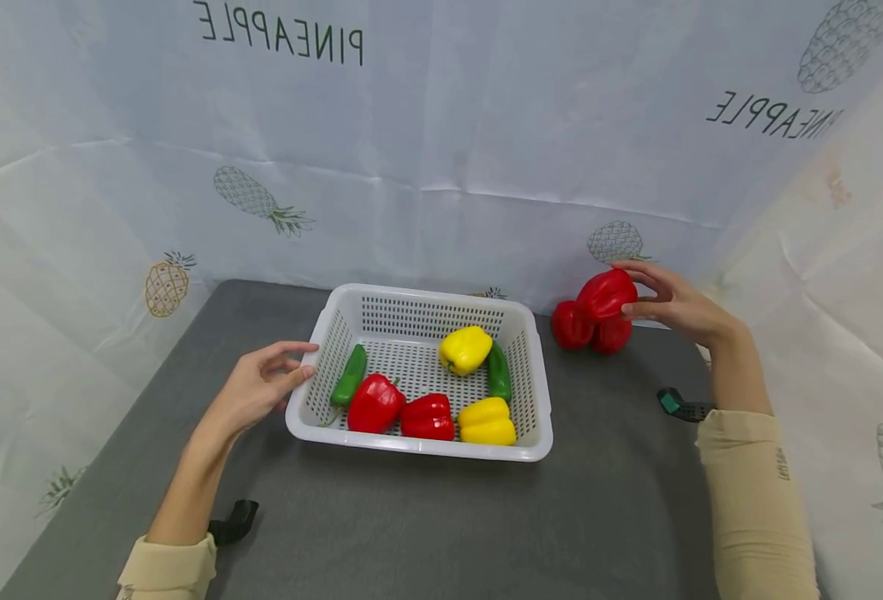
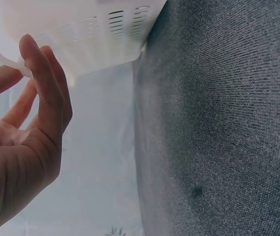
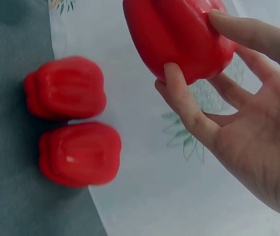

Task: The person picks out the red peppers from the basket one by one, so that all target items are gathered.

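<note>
Up at the right, my right hand [image 1: 670, 302] grips a red bell pepper [image 3: 179, 37] between thumb and fingertips. It is off the table, over two more red bell peppers [image 3: 66, 88] that lie side by side near the back edge. My left hand [image 1: 260, 385] holds the left rim of a white plastic basket [image 1: 419, 446], its fingers bent at the rim and outer wall. Inside the basket are two red bell peppers, one a whole red pepper [image 1: 376, 404], two yellow bell peppers [image 1: 466, 350] and two long green peppers [image 1: 349, 375].
A dark grey cloth-covered table [image 1: 426, 533] lies under everything. White curtain [image 1: 426, 125] with pineapple prints hangs behind and at both sides, close to the table's back edge. A black wrist device [image 1: 233, 523] shows beside each sleeve.
</note>
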`<act>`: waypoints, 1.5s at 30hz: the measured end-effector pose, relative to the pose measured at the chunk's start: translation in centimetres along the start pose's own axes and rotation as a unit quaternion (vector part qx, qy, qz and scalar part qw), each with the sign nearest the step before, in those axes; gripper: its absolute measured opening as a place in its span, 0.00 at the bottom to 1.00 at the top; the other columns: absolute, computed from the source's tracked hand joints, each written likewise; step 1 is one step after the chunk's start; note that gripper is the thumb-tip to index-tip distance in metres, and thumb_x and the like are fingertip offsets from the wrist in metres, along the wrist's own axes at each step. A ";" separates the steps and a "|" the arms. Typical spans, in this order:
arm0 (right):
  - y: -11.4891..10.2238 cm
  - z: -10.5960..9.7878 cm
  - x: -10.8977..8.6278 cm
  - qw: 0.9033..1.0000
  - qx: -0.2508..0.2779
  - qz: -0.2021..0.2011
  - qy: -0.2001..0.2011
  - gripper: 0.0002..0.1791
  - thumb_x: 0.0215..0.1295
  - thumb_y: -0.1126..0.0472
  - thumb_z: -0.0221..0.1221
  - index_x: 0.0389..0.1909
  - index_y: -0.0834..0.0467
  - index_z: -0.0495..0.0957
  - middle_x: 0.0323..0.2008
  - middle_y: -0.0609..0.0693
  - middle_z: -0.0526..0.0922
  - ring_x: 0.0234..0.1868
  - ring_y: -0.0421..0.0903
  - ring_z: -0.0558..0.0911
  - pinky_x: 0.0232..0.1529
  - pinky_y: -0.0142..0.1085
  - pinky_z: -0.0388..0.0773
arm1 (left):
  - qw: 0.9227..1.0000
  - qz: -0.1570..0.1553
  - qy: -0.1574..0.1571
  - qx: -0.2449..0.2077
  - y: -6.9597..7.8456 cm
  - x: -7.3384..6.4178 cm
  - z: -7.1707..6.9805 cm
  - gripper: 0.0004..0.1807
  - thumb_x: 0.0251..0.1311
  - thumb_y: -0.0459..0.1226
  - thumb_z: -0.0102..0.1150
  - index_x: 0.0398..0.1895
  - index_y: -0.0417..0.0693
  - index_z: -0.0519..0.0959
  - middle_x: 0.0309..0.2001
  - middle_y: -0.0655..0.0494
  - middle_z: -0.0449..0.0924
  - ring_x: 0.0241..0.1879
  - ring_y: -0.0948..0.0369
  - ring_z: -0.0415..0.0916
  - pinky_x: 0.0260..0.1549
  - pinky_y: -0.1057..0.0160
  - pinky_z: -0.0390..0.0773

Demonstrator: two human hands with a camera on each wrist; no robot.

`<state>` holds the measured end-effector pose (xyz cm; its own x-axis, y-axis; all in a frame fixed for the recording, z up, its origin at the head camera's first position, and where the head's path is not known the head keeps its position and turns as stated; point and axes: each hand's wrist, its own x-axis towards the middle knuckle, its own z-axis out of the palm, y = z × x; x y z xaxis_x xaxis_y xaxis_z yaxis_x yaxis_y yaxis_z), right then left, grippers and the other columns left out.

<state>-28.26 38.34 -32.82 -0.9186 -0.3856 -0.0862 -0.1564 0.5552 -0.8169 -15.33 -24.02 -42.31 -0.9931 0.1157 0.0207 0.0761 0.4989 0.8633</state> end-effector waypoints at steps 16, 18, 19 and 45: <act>4.9 -2.8 -2.4 0.996 0.082 0.006 0.020 0.41 0.78 0.71 0.58 0.86 0.55 0.55 0.73 0.35 0.67 0.59 0.33 0.85 0.51 0.31 0.89 | 1.000 0.000 -0.004 -0.005 -0.1 0.1 -0.2 0.27 0.75 0.40 0.68 0.73 0.43 0.76 0.52 0.34 0.87 0.44 0.55 0.87 0.31 0.61 0.88; 5.3 -3.1 -2.7 0.997 0.074 0.012 0.025 0.41 0.78 0.71 0.58 0.86 0.54 0.55 0.72 0.34 0.67 0.59 0.32 0.84 0.50 0.31 0.89 | 1.000 0.000 -0.004 -0.005 -0.1 0.1 -0.2 0.28 0.75 0.40 0.68 0.73 0.43 0.76 0.52 0.34 0.87 0.44 0.54 0.87 0.31 0.61 0.88; 5.5 -3.3 -2.8 0.997 0.068 0.016 0.028 0.41 0.77 0.70 0.59 0.86 0.53 0.55 0.72 0.34 0.66 0.59 0.31 0.83 0.50 0.31 0.89 | 1.000 0.001 -0.003 -0.005 -0.1 0.2 -0.3 0.27 0.75 0.40 0.68 0.73 0.43 0.76 0.53 0.34 0.87 0.44 0.55 0.87 0.31 0.61 0.88; 10.9 -4.1 -4.8 0.993 0.071 0.094 -0.006 0.34 0.81 0.65 0.57 0.82 0.45 0.61 0.62 0.22 0.70 0.55 0.26 0.84 0.54 0.32 0.88 | 1.000 0.004 -0.012 -0.007 0.1 0.3 -0.4 0.27 0.75 0.39 0.68 0.72 0.41 0.76 0.51 0.34 0.87 0.40 0.62 0.85 0.29 0.60 0.87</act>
<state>-27.00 49.29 -38.95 -0.9223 -0.2941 -0.2506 0.0707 0.5092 -0.8578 -15.62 -24.29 -42.06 -0.9901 0.1398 0.0160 0.0827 0.4864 0.8698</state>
